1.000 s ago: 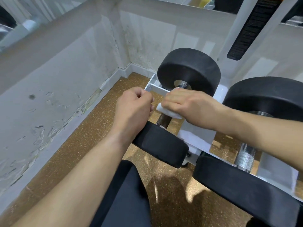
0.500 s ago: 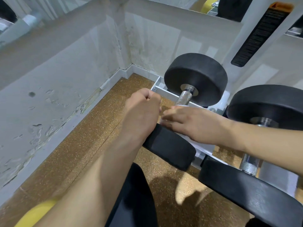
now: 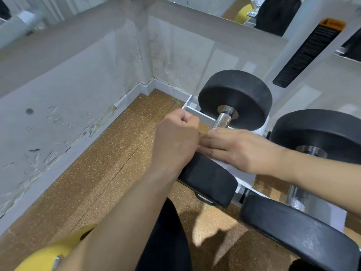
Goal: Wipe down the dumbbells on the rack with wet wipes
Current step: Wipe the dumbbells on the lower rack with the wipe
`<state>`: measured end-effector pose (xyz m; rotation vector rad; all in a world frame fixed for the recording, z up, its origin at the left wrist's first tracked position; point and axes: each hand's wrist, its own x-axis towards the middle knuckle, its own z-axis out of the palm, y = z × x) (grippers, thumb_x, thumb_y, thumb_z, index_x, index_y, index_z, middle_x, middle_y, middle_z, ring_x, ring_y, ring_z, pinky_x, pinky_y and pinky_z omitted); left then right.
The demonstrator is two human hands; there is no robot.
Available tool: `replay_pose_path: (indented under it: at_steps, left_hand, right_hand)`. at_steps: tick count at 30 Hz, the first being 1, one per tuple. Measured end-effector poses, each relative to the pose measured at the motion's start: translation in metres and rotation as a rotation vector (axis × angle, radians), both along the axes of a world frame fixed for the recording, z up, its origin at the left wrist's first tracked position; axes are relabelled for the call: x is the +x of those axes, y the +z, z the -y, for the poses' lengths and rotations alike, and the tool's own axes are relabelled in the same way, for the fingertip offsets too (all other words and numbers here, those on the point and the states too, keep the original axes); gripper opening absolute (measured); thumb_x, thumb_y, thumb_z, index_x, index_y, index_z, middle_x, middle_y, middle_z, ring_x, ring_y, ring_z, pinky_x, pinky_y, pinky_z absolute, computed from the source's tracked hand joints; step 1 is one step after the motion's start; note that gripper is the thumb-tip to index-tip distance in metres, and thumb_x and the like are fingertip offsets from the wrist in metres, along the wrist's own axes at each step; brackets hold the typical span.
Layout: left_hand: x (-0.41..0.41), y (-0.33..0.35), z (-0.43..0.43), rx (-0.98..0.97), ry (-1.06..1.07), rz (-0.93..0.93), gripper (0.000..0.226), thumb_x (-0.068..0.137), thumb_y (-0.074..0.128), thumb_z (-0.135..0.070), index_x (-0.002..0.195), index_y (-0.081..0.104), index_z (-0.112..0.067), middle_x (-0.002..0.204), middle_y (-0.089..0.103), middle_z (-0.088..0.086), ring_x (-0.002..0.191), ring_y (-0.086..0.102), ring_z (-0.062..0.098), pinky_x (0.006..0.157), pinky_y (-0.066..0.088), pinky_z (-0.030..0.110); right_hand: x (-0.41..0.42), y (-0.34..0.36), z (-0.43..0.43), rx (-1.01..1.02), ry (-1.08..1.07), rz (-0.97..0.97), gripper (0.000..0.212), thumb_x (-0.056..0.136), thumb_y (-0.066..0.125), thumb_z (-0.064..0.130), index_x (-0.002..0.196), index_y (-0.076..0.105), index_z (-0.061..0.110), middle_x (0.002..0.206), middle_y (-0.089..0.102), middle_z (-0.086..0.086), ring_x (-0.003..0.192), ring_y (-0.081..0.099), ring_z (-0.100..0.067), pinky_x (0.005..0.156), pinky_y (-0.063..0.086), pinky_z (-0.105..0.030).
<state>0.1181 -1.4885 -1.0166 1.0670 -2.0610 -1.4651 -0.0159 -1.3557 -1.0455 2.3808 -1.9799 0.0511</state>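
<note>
The dumbbell (image 3: 234, 94) lies on the rack (image 3: 197, 114). The right hand (image 3: 236, 151), with nearly flat fingers, presses the wet wipe (image 3: 213, 130) on its handle (image 3: 221, 120). The left hand (image 3: 175, 137) is a fist. It is better to wrap the wipe fully around.

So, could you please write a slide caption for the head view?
Right hand presses a wet wipe onto the dumbbell handle; left hand, fisted, rests beside it.
</note>
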Motion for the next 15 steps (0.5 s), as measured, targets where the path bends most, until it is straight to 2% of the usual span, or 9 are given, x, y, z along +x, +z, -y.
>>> replay_pose_path:
  at_steps: [2, 5, 11, 15]
  left_hand:
    - [0.001, 0.001, 0.0, 0.004, 0.002, -0.008, 0.02, 0.085, 0.053, -0.023, 0.072, 0.066, -0.015, 0.071, 0.069, 0.005, 0.072, 0.066, 0.027, 0.072, 0.057, 0.049]
    - [0.001, 0.0, -0.001, 0.009, 0.011, -0.023, 0.021, 0.085, 0.053, -0.023, 0.071, 0.066, -0.015, 0.069, 0.069, 0.005, 0.072, 0.066, 0.027, 0.07, 0.058, 0.05]
    - [0.003, 0.0, 0.0, 0.042, 0.002, -0.032, 0.021, 0.084, 0.051, -0.025, 0.073, 0.066, -0.014, 0.07, 0.069, 0.004, 0.074, 0.066, 0.029, 0.068, 0.059, 0.051]
    - [0.004, 0.002, -0.002, 0.05, -0.011, -0.036, 0.023, 0.085, 0.05, -0.026, 0.076, 0.066, -0.013, 0.073, 0.07, 0.007, 0.077, 0.066, 0.03, 0.07, 0.058, 0.051]
  right_hand:
    - [-0.025, 0.002, 0.002, -0.122, 0.041, -0.142, 0.033, 0.11, 0.04, 0.011, 0.124, 0.069, 0.0, 0.127, 0.068, -0.016, 0.118, 0.064, -0.033, 0.108, 0.046, -0.042]
    - [-0.045, 0.001, 0.005, -0.22, -0.053, -0.33, 0.029, 0.104, 0.05, 0.008, 0.125, 0.067, -0.004, 0.126, 0.067, -0.021, 0.12, 0.064, -0.037, 0.11, 0.047, -0.048]
    - [-0.036, 0.007, -0.004, -0.296, -0.124, -0.405, 0.032, 0.105, 0.046, -0.001, 0.134, 0.057, -0.009, 0.135, 0.06, -0.027, 0.127, 0.058, -0.042, 0.11, 0.045, -0.052]
    - [-0.038, 0.004, -0.012, -0.247, -0.093, -0.436, 0.034, 0.105, 0.039, -0.005, 0.133, 0.057, -0.012, 0.136, 0.059, -0.03, 0.126, 0.058, -0.045, 0.109, 0.045, -0.056]
